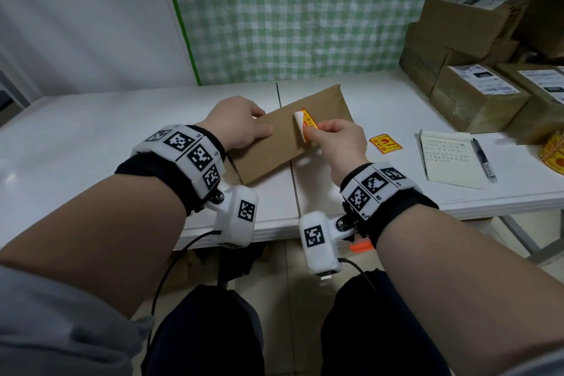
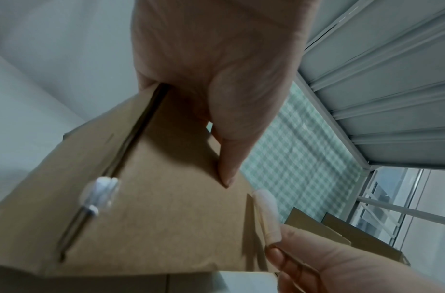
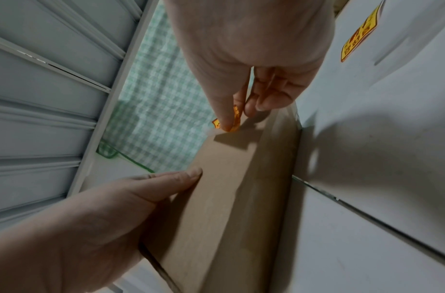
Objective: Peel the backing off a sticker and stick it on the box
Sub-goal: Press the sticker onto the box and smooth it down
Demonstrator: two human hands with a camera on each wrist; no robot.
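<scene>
A flat brown cardboard box (image 1: 283,143) lies slantwise on the white table (image 1: 91,137). My left hand (image 1: 241,123) holds its left end, thumb (image 2: 229,168) pressed flat on the top and fingers over the far edge. My right hand (image 1: 331,136) pinches a yellow and red sticker (image 1: 309,123) between thumb and fingers just above the middle of the box. The sticker's free end curls and shows its white underside (image 2: 266,214). In the right wrist view the sticker (image 3: 235,123) hangs over the box (image 3: 229,188) and casts a shadow on it.
Another yellow sticker (image 1: 385,143) lies on the table right of the box. Further right are a written notepad (image 1: 448,159) and a pen (image 1: 485,160). Taped cardboard parcels (image 1: 476,94) are stacked at the back right, with more yellow stickers (image 1: 552,149) at the right edge.
</scene>
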